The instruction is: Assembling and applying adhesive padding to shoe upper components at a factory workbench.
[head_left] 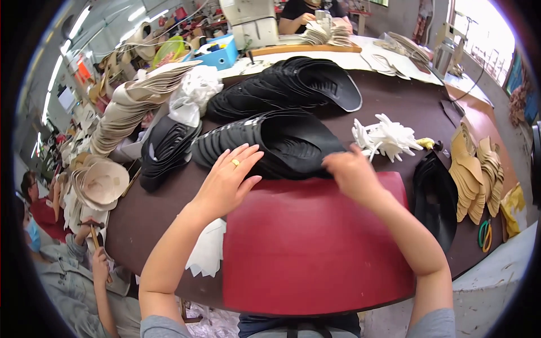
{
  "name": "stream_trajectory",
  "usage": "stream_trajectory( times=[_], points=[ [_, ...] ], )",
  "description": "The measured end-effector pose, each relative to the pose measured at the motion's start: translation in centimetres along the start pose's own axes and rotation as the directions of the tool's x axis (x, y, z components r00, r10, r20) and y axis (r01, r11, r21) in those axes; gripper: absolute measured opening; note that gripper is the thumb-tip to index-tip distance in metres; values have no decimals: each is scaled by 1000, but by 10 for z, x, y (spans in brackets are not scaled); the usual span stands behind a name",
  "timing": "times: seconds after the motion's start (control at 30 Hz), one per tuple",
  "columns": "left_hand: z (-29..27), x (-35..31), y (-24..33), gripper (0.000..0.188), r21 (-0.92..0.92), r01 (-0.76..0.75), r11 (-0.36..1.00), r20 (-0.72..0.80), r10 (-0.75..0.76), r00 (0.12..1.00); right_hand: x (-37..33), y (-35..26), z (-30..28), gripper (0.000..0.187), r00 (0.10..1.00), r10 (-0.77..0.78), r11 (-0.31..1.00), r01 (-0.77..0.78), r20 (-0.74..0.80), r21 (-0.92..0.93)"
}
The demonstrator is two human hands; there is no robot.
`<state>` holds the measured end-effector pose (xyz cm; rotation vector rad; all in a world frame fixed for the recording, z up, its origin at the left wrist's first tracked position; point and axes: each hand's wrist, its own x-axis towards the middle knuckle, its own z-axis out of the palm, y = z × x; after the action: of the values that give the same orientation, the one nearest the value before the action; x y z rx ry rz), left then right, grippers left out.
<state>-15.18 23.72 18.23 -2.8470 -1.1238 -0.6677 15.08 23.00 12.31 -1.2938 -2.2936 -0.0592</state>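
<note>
A stack of black shoe uppers (301,143), nested and leaning over, lies just beyond a red mat (315,242). Against its near left side rests my left hand (230,174), fingers stretched out, a ring on one finger. My right hand (354,172), slightly blurred, has its fingers curled together at the right edge of the top upper and seems to pinch it; the fingertips are partly hidden. Behind lies a second, longer stack of black uppers (265,87). A smaller bundle of black pieces (166,152) sits to the left.
White cut pieces (389,137) lie at the right, near a dark upper (435,194), tan pieces (468,180) and green-orange scissors (484,235). Beige stacks (115,118) and a white plastic bag (194,93) stand left. A co-worker holds a hammer (96,236) at lower left; another person sits at the back.
</note>
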Motion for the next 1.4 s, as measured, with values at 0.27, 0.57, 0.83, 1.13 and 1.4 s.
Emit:
stream_trajectory(
  times=[0.27, 0.57, 0.83, 1.13, 1.4],
  points=[
    [-31, -120, 61, 80, -445, -171, 879, -389, -18, 921, 15, -194, -142, 22, 898, -81, 996, 58, -432, -65],
    [-18, -310, 105, 46, -490, 411, 769, -48, -494, 868, 37, -248, 25, 27, 928, -334, 941, 338, 163, 6],
    [-32, -409, -11, 18, 201, 533, 822, -254, -481, 839, 62, -390, 144, 27, 737, -472, 874, 323, 484, 362],
    [-37, -422, -44, 16, 577, 188, 795, 276, -406, 871, 25, -423, 191, 39, 657, -599, 768, 633, 457, 95],
    [-36, -423, -43, 9, 549, 207, 810, 119, -321, 940, 24, -419, 188, 44, 646, -608, 756, 649, 462, 87]
  ],
)
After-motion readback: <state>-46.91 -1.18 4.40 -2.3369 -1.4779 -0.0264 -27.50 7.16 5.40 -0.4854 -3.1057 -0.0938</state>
